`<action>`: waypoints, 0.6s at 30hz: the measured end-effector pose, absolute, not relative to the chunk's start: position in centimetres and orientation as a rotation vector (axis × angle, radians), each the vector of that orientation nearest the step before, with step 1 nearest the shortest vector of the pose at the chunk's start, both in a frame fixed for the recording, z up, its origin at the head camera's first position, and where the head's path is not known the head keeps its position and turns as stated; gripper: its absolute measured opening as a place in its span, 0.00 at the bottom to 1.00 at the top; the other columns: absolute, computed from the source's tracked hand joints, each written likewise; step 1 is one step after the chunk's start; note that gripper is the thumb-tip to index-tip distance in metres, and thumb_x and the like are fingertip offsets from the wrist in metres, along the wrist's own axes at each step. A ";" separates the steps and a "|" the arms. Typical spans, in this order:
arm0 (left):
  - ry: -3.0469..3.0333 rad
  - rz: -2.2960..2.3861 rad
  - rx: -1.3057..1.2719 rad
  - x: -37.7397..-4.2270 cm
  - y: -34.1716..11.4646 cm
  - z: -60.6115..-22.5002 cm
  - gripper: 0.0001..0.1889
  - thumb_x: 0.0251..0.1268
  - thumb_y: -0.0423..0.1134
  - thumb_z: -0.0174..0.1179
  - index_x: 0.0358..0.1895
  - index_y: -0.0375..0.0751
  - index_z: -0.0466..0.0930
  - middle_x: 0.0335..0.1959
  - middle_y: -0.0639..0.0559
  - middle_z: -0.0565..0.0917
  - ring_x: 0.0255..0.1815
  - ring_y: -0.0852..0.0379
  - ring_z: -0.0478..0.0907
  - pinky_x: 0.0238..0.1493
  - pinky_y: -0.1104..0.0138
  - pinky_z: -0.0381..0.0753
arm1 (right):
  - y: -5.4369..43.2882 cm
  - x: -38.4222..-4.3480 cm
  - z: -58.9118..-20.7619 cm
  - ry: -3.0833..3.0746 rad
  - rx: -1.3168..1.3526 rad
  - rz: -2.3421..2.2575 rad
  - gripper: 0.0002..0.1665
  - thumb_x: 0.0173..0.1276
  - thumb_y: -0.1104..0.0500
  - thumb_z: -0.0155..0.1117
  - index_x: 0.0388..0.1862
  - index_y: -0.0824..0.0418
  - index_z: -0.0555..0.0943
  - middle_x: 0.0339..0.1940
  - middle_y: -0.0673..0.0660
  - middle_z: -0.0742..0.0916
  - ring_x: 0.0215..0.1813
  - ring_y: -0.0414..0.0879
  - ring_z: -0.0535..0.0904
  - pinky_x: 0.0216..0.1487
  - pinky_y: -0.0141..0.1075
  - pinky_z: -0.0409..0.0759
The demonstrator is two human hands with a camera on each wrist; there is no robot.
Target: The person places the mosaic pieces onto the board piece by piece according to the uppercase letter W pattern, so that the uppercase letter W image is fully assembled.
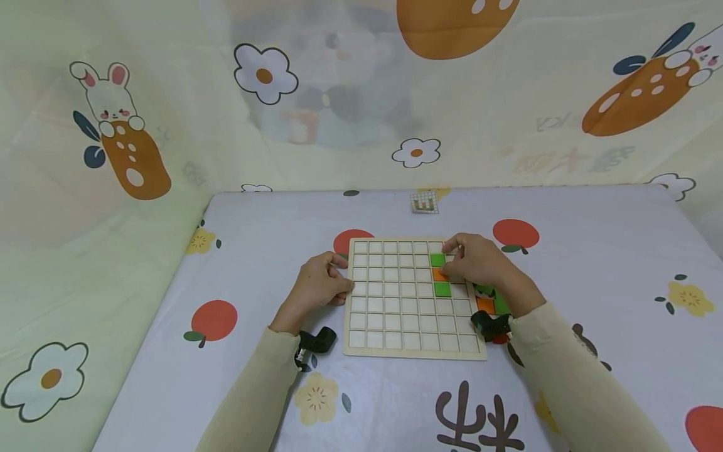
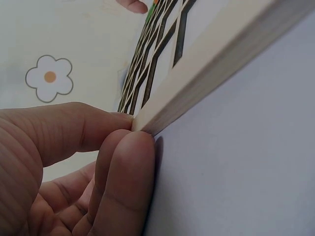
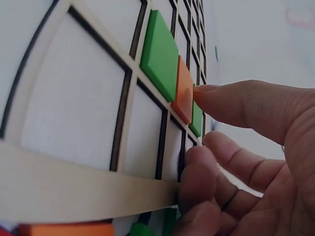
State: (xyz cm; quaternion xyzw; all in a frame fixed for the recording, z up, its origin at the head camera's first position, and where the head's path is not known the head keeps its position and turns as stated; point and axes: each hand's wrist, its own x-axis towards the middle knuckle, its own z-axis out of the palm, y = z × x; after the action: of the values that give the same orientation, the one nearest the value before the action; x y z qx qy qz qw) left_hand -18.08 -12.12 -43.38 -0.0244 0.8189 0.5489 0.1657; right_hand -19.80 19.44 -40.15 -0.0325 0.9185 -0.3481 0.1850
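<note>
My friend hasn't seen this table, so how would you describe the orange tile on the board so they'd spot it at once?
Find the wooden grid board on the pale tablecloth. Toward its right side, by the right hand, three tiles run in one column. The orange tile is the middle one, set apart by colour from the green tiles flanking it.

A pale cloth (image 1: 350,172) hangs at the back and on the left. It has white flowers (image 1: 265,73) and a white bunny (image 1: 109,100) on a brown, spotty shape (image 1: 144,166). The light tablecloth (image 1: 254,263) has red fruits (image 1: 214,319), yellow flowers (image 1: 316,399) and dark brown marks (image 1: 463,405).
</note>
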 end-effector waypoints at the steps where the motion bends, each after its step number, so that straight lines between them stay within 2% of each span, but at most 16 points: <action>1: 2.332 1.562 -0.070 -18.1 -12.1 -43.4 0.19 0.61 0.27 0.70 0.55 0.34 0.78 0.32 0.46 0.81 0.20 0.58 0.81 0.26 0.68 0.86 | 19.4 -19.7 -40.1 2.592 -0.087 -0.968 0.23 0.68 0.53 0.72 0.56 0.64 0.79 0.38 0.60 0.80 0.38 0.52 0.75 0.34 0.39 0.75; 6: 2.330 1.561 -0.073 -18.1 -12.2 -43.4 0.19 0.61 0.28 0.70 0.55 0.35 0.78 0.32 0.45 0.81 0.20 0.57 0.82 0.26 0.68 0.86 | 19.4 -19.0 -40.0 2.615 -0.095 -0.904 0.20 0.67 0.51 0.73 0.49 0.61 0.80 0.40 0.59 0.82 0.38 0.51 0.76 0.33 0.38 0.76; 11: 2.336 1.557 -0.068 -18.1 -12.2 -43.5 0.19 0.61 0.28 0.70 0.55 0.35 0.78 0.32 0.45 0.81 0.20 0.57 0.82 0.26 0.68 0.86 | 19.4 -18.1 -40.0 2.611 -0.171 -0.933 0.18 0.66 0.54 0.74 0.47 0.62 0.80 0.34 0.57 0.82 0.33 0.50 0.75 0.30 0.38 0.75; 18: 2.342 1.556 -0.062 -18.2 -12.2 -43.6 0.19 0.61 0.28 0.70 0.55 0.34 0.78 0.31 0.45 0.81 0.20 0.57 0.82 0.26 0.68 0.86 | 19.2 -16.6 -40.3 2.632 -0.223 -0.943 0.14 0.64 0.55 0.75 0.42 0.60 0.81 0.29 0.54 0.80 0.34 0.48 0.74 0.32 0.38 0.73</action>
State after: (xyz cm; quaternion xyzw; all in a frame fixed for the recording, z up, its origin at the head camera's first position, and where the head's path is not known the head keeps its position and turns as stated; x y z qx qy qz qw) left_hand -18.19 -12.17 -43.59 -0.0219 0.8215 0.5457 0.1640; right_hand -16.64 19.19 -40.29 -0.0785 0.9251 -0.3315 0.1678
